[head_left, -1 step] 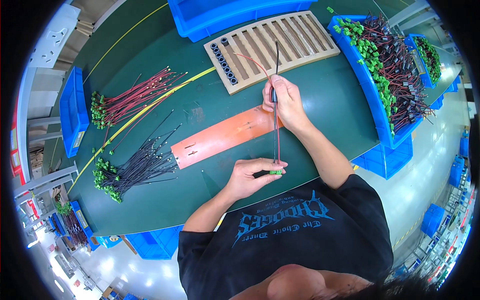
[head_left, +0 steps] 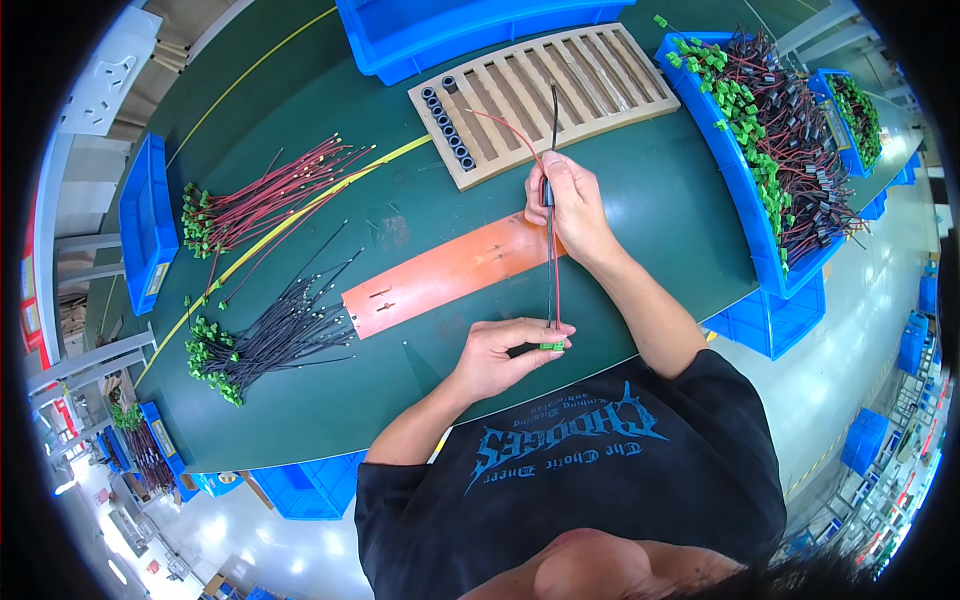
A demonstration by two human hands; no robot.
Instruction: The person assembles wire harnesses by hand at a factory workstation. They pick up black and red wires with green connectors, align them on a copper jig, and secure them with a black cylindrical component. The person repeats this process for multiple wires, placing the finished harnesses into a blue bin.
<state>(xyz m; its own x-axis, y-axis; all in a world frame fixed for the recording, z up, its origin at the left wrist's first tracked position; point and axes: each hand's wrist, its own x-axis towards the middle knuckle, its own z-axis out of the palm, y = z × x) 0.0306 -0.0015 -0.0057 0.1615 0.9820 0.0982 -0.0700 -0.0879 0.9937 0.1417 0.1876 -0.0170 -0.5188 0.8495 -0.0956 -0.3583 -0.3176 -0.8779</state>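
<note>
My left hand is closed, thumb and fingers pinching the green connector end of a red and a black wire. The red wire and black wire run taut up to my right hand. That hand is closed round a black ferrite core, through which the wires appear to pass. Beyond it the wire ends stick out apart, the red one curving left and the black one pointing nearly straight away. Beneath the wires lies an orange strip, its right end partly covered by my right hand.
A slotted wooden rack holds several black cores in its left slots. Bundles of red wires and black wires with green connectors lie at left. Blue bins stand behind the rack and at right, the latter full of wired pieces.
</note>
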